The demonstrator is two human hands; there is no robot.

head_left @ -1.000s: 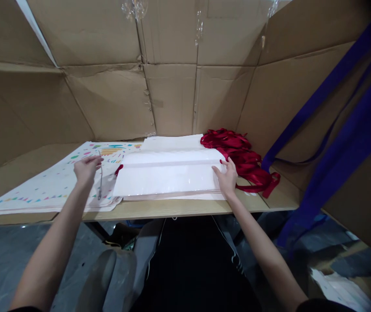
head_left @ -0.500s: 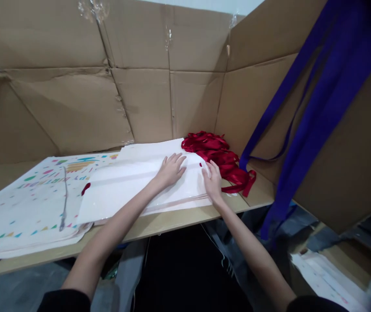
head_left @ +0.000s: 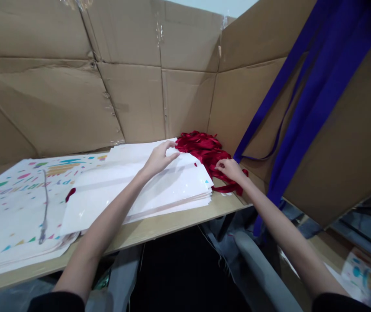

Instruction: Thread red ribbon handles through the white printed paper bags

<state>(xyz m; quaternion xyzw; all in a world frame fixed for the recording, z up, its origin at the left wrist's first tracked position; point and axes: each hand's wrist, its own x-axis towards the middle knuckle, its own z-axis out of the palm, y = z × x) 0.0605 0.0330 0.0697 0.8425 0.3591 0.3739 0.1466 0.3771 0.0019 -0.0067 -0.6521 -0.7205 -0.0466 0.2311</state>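
Observation:
A stack of white sheets (head_left: 172, 186) lies at the middle of the table, a small red spot near its right end. My left hand (head_left: 161, 158) is over the stack's far part, thumb and fingers apart, holding nothing. Behind and right of the stack is a heap of dark red ribbons (head_left: 198, 145). My right hand (head_left: 230, 169) is at the heap's right part with its fingertips pinched together on the red ribbon. A second red bit (head_left: 70, 194) shows at the left end of the white sheets.
Printed sheets with coloured shapes (head_left: 13, 208) lie at the left, a thin grey strip (head_left: 44, 208) on them. Cardboard walls (head_left: 133, 99) stand behind and at the right. Purple straps (head_left: 302, 117) hang at the right. More printed sheets (head_left: 362, 273) are low at the right.
My right hand has left the white sheets' right end and moved right onto the red ribbons, its fingers closing. My left hand has shifted slightly away and lifted off the sheets. The view has shifted.

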